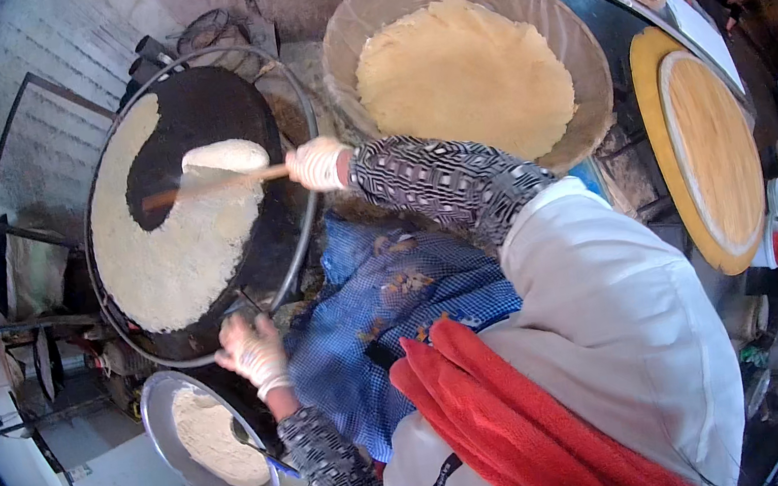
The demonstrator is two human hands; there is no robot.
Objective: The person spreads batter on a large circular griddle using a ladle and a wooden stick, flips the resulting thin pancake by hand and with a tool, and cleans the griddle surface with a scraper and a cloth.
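My right hand (pixel 318 164), wrapped in a pale gloved covering, is closed round the handle of a wooden batter spreader (pixel 212 186). The spreader lies over a round black griddle (pixel 206 105), where a pale sheet of batter (pixel 170 274) covers the left and near parts in a curved band. A thicker lump of batter (pixel 226 156) sits just beyond the spreader. By the griddle's near rim is my left hand (pixel 253 350), similarly covered, fingers bent in beside a thin dark rod. Whether it grips that rod is unclear.
A metal bowl of flour-like pale mix (pixel 218 441) with a ladle stands near left. Beyond my right arm is a large plastic-lined basin (pixel 580 47) holding flat yellowish rounds. More rounds (pixel 714 148) lie on a yellow board at right. A metal ring (pixel 315 224) surrounds the griddle.
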